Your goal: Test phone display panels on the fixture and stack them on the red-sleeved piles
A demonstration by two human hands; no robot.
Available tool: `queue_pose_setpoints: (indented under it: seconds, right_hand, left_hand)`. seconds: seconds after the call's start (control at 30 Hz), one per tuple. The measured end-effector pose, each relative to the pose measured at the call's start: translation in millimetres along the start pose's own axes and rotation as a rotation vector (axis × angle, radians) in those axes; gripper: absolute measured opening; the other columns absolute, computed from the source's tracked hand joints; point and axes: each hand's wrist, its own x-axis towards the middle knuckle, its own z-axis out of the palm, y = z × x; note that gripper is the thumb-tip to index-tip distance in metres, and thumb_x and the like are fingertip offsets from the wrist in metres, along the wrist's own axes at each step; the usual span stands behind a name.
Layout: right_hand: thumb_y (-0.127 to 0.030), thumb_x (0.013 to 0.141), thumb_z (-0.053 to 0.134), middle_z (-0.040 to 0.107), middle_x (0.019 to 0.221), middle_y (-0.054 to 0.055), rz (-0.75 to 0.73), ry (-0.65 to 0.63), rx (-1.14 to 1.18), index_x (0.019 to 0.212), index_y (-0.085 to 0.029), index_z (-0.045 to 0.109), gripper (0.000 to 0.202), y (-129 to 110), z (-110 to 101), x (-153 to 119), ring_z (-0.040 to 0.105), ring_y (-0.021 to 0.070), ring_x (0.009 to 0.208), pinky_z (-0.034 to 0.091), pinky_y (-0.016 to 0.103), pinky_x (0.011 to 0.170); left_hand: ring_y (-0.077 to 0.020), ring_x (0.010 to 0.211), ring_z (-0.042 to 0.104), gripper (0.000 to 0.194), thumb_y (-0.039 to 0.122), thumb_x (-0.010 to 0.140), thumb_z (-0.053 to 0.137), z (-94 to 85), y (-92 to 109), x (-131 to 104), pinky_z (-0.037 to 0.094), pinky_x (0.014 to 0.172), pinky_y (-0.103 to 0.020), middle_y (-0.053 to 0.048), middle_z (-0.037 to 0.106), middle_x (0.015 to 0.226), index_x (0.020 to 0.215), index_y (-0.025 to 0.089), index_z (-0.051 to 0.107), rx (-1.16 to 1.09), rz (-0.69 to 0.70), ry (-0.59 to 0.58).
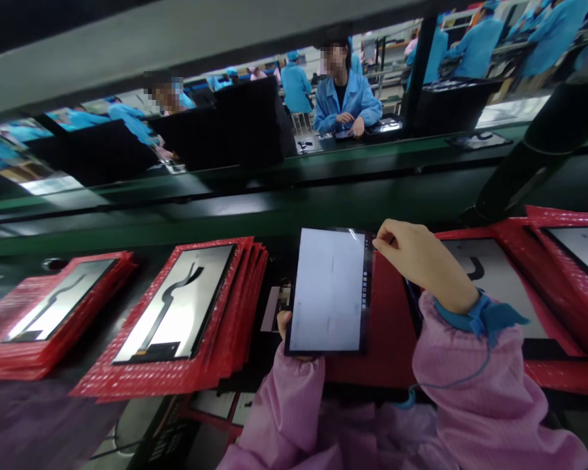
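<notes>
A lit tablet screen (328, 294) with a white display and a column of small icons down its right side is raised at a tilt in front of me. My left hand (284, 321) grips it at the lower left edge, thumb at the side and the other fingers hidden behind. At the screen's upper right corner is my right hand (411, 254), bent at the wrist, with thumb and fingertips pinched together close to the edge. Whether anything thin is in that pinch, I cannot make out. A blue wrist strap (470, 316) with a cord circles my right wrist.
On the left, display panels (174, 303) with black flex cables lie on stacked red bubble-wrap sleeves (230, 326). More panels on red sleeves (563, 313) lie at the right. A red mat (392, 326) is under the screen. Beyond a green ledge (225, 222), co-workers in blue sit.
</notes>
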Motion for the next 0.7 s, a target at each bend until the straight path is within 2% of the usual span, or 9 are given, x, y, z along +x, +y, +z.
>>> queue_pose_setpoints:
  seconds: [0.13, 0.23, 0.37, 0.5, 0.6, 0.7]
  right_hand:
    - [-0.019, 0.092, 0.055, 0.070, 0.085, 0.004, -0.011, 0.020, -0.018, 0.082, -0.021, 0.060, 0.011, 0, 0, 0, 0.062, 0.0206, 0.079, 0.039, 0.032, 0.069]
    - [-0.019, 0.092, 0.056, 0.070, 0.084, 0.004, -0.003, 0.034, -0.018, 0.082, -0.020, 0.062, 0.011, 0, 1, 0, 0.062, 0.0199, 0.077, 0.039, 0.032, 0.070]
    - [-0.017, 0.091, 0.057, 0.070, 0.085, 0.004, -0.017, 0.030, -0.030, 0.083, -0.020, 0.063, 0.010, 0, 2, 0, 0.062, 0.0196, 0.078, 0.039, 0.031, 0.069]
    - [-0.016, 0.090, 0.056, 0.069, 0.084, 0.004, -0.049, 0.073, -0.052, 0.084, -0.019, 0.064, 0.010, 3, 6, 1, 0.062, 0.0200, 0.079, 0.042, 0.032, 0.072]
    - [-0.017, 0.090, 0.057, 0.069, 0.094, 0.006, -0.026, 0.139, -0.049, 0.095, -0.019, 0.064, 0.009, 7, 11, 4, 0.063, 0.0215, 0.081, 0.047, 0.036, 0.077]
    - [-0.019, 0.091, 0.060, 0.067, 0.106, 0.011, -0.004, 0.213, -0.055, 0.109, -0.016, 0.063, 0.018, 13, 19, 9, 0.063, 0.0249, 0.090, 0.050, 0.041, 0.083]
  left_hand:
    - [-0.0425, 0.144, 0.045, 0.064, 0.067, 0.071, 0.067, 7.4, 5, -4, 0.045, 0.111, -0.054, -0.005, 0.076, 0.123, 0.124, 0.031, 0.071, -0.011, 0.005, -0.012]
    - [-0.0400, 0.137, 0.053, 0.060, 0.064, 0.071, 0.070, 7.8, 5, -4, 0.051, 0.105, -0.048, -0.004, 0.078, 0.115, 0.121, 0.031, 0.073, -0.017, 0.039, 0.022]
    - [-0.0349, 0.109, 0.071, 0.056, 0.065, 0.070, 0.071, 3.2, 3, -2, 0.059, 0.089, -0.044, -0.001, 0.081, 0.102, 0.114, 0.031, 0.075, -0.015, 0.063, 0.078]
    - [-0.0281, 0.087, 0.075, 0.049, 0.063, 0.071, 0.072, 1.7, 3, -1, 0.061, 0.080, -0.040, 0.001, 0.081, 0.095, 0.109, 0.032, 0.076, -0.027, 0.092, 0.086]
    - [-0.0272, 0.085, 0.075, 0.050, 0.062, 0.070, 0.073, 5.6, 3, -2, 0.062, 0.079, -0.039, 0.002, 0.081, 0.096, 0.110, 0.031, 0.076, -0.036, 0.097, 0.104]
    - [-0.0287, 0.088, 0.075, 0.051, 0.061, 0.072, 0.071, 11.1, 3, -3, 0.061, 0.079, -0.039, 0.001, 0.081, 0.100, 0.113, 0.032, 0.076, -0.025, 0.134, 0.136]
